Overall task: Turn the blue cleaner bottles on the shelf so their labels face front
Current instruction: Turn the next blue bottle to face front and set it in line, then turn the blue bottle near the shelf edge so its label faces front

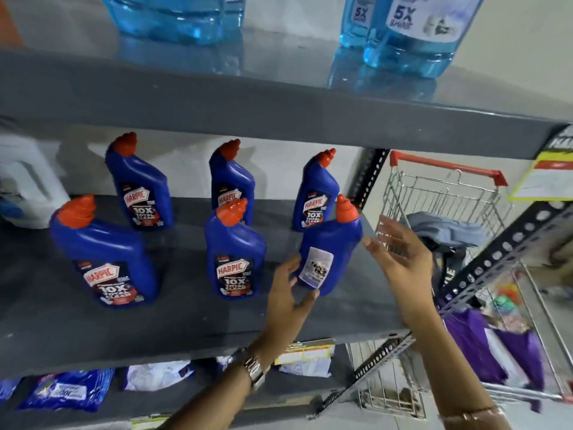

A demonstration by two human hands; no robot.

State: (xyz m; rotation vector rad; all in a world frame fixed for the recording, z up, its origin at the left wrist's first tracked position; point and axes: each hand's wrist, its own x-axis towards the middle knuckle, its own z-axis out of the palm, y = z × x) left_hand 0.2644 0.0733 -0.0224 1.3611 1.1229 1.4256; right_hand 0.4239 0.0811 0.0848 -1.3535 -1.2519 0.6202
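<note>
Several blue cleaner bottles with red caps stand in two rows on the grey shelf [77, 330]. The front left bottle [105, 259] and front middle bottle [235, 259] show their Harpic labels, as do the three at the back. The front right bottle [328, 256] shows its white back label instead. My left hand [288, 296] is at that bottle's lower left, fingertips touching its base, fingers spread. My right hand [400, 259] hovers just right of it, fingers apart, not clearly touching.
A wire shopping cart [440, 193] with a red handle stands to the right, holding cloths and purple items. Large clear blue bottles [412, 35] sit on the shelf above. Packets [68, 392] lie on the shelf below. A white jug [28, 187] is at far left.
</note>
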